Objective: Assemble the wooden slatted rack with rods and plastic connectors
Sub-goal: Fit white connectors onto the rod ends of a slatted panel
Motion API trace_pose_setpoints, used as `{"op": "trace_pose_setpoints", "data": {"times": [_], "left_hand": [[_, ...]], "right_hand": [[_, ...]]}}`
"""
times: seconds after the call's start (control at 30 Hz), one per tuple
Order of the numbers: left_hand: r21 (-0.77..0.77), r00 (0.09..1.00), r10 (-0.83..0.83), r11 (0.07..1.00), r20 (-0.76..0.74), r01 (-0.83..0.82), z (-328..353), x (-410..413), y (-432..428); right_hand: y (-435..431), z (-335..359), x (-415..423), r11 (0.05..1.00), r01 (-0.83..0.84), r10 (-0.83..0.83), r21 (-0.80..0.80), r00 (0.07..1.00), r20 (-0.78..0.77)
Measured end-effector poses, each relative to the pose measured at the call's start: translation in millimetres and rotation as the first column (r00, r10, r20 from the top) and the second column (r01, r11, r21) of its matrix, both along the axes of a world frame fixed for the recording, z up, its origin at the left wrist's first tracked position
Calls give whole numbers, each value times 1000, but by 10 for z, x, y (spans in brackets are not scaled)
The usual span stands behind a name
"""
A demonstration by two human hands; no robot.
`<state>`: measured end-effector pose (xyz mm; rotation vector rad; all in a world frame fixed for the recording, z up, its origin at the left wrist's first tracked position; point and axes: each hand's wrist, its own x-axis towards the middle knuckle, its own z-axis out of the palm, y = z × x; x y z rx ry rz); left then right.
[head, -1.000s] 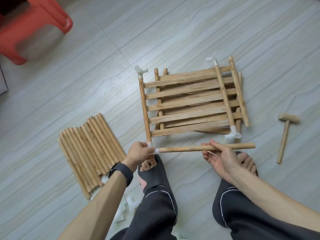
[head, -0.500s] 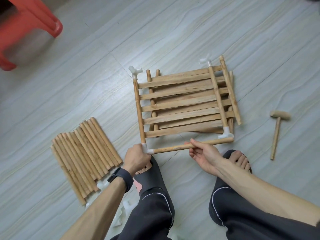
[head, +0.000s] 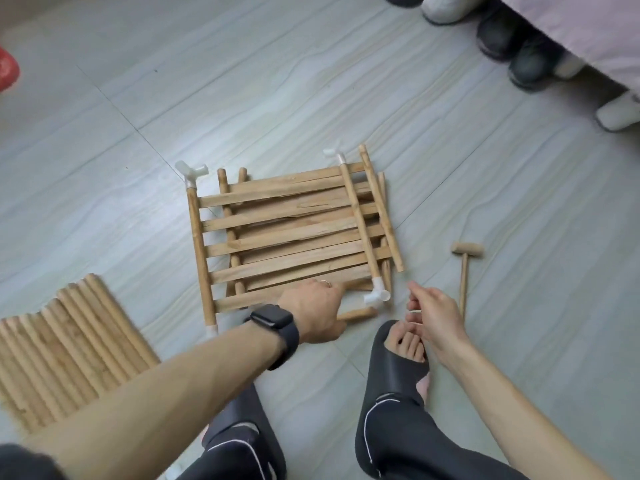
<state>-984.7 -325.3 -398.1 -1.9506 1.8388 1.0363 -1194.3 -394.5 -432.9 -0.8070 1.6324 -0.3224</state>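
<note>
Pale wooden slatted rack [head: 287,237] lies flat on floor by the feet. L hand [head: 313,313] grips near round wooden rod [head: 358,313], prob. steering its end toward white plastic corner connector [head: 375,296]. R hand [head: 434,315] hovers beside, loosely curled, empty.

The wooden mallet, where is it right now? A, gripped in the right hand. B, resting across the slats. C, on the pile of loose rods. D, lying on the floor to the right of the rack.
D: the mallet lies alone on the floor to the right of the rack, and the right hand beside it is not touching it.
</note>
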Motion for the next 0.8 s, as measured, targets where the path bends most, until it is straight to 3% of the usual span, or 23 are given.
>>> {"op": "trace_pose_setpoints", "data": {"times": [0.17,0.37,0.6,0.73,0.8], "left_hand": [[68,999,-14,998,53,10,-607,-494,-21],[12,997,-52,999,52,51,-737,-316,131],[31,999,-2,1000,-41,3,-662,-115,166],[-97,998,-18,995,-55,12,-625,-81,234],[-313,991,-127,940,36,132,-676,-12,256]], "right_hand": [[-130,-245,56,972,-89,76,216,995,68],[-138,-403,213,958,-233,231,166,972,32],[-139,-518,258,952,-262,251,156,964,88],[-101,-564,339,949,-255,230,184,962,147],[-121,-614,379,955,-238,210,179,964,162]]}}
